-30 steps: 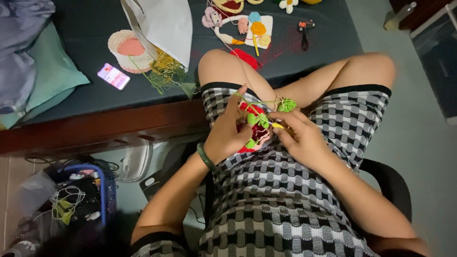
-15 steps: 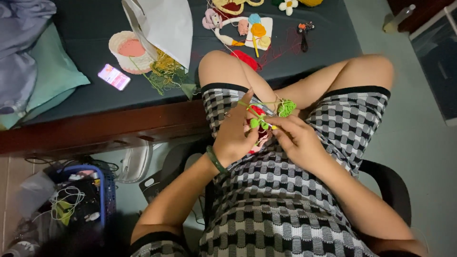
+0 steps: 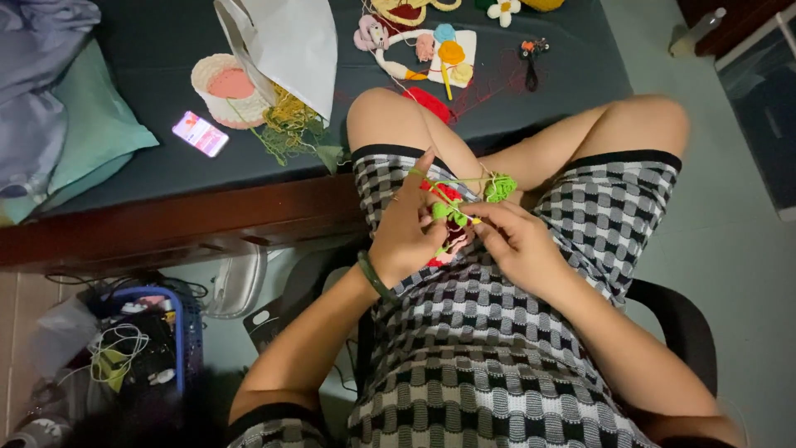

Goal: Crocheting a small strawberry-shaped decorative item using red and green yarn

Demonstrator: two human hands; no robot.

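Note:
I sit on a chair with both hands over my lap. My left hand (image 3: 408, 234), with a dark green bangle at the wrist, pinches a small crochet piece (image 3: 448, 217) of red and green yarn. My right hand (image 3: 516, 241) holds a thin crochet hook against the same piece. A small ball of bright green yarn (image 3: 500, 187) rests on my thigh just above the hands, with a strand running to the work. The hook's tip is hidden among the fingers.
A dark bed surface (image 3: 149, 50) ahead carries a white bag (image 3: 290, 41), a pink-lined crochet basket (image 3: 225, 90), a phone (image 3: 200, 133), tangled yarn (image 3: 290, 124), several crocheted pieces on white card (image 3: 444, 54) and small scissors (image 3: 531, 62). A blue basket (image 3: 162, 340) stands on the floor at left.
Both hands stay over the lap and shift slightly as they work the yarn; the left hand's fingers have moved a little upward on the piece.

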